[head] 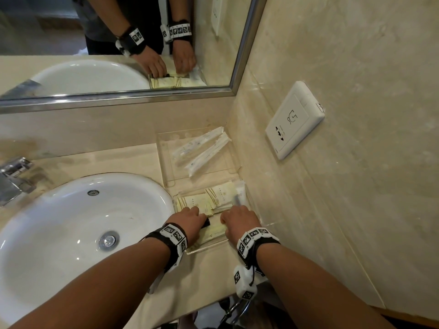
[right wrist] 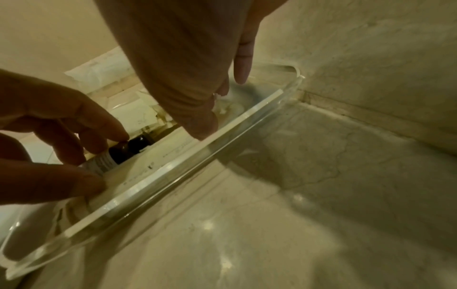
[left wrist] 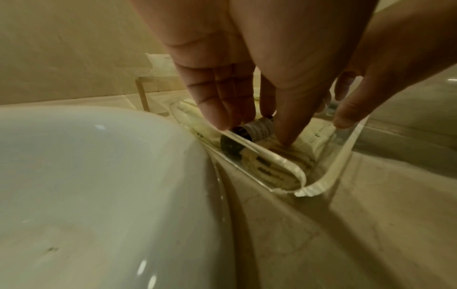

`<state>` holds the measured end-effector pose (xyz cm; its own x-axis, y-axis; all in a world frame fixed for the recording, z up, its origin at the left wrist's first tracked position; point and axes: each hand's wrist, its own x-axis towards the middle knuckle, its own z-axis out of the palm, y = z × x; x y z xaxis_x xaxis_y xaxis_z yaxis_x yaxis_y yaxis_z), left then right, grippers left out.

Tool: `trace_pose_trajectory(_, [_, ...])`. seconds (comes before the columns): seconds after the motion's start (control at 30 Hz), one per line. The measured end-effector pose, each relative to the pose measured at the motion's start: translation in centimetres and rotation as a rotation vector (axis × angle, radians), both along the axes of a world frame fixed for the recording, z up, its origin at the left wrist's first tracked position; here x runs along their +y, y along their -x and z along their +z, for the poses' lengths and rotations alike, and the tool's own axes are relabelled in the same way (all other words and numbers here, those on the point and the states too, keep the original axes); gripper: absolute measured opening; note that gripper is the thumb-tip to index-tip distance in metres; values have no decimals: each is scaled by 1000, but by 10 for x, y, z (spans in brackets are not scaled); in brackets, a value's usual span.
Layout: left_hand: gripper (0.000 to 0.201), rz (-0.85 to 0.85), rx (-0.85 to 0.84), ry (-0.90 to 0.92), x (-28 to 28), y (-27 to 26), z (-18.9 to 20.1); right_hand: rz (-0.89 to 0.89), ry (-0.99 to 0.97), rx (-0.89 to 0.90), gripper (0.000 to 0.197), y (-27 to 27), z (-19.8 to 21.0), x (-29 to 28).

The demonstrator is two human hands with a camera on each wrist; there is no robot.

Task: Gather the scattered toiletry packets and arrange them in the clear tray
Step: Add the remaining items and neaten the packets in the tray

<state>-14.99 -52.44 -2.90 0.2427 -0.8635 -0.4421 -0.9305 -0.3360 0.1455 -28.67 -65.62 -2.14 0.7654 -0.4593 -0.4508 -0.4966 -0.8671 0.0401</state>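
A clear tray (head: 206, 249) sits on the counter between the sink and the right wall. Several cream packets (head: 213, 198) with gold stripes lie in it. My left hand (head: 202, 218) reaches into its left half. There, fingers (left wrist: 220, 117) and thumb pinch a small dark bottle (left wrist: 257, 129) with a ribbed grey cap, lying on the packets. My right hand (head: 234, 211) points down into the right half, thumb (right wrist: 197, 121) on a cream packet by the near wall (right wrist: 173, 172). Its other fingertips are at a white packet (right wrist: 230, 105). The packets under both hands are hidden.
A second clear tray (head: 164, 167) behind the first holds long white packets (head: 202, 150). The white sink basin (head: 71, 233) borders the near tray on the left, with a chrome tap (head: 14, 176). A wall socket (head: 294, 119) and a mirror (head: 118, 43) are nearby.
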Motion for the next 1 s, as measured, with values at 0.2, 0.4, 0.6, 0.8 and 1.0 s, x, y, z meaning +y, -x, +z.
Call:
trace_pose_trajectory(0.2, [32,-35,-12,-15,-2,1,4,123,59,101,19,-5,2,0])
trace_pose_trajectory(0.4, [37,-50,-17,-27,-2,1,7,68,39,-16,41,-2,0,4])
trace_pose_trajectory(0.6, [39,-20,-37,-47,-2,-2,6,60,34,39,43,-4,-3,1])
trace_pose_trajectory(0.8, [38,-15,-32,-54,-3,-1,5,209,106,118,33,-8,-1,1])
trace_pose_trajectory(1.0, [36,-25,2,-73,-6,-2,4,242,86,142,29,-10,0,4])
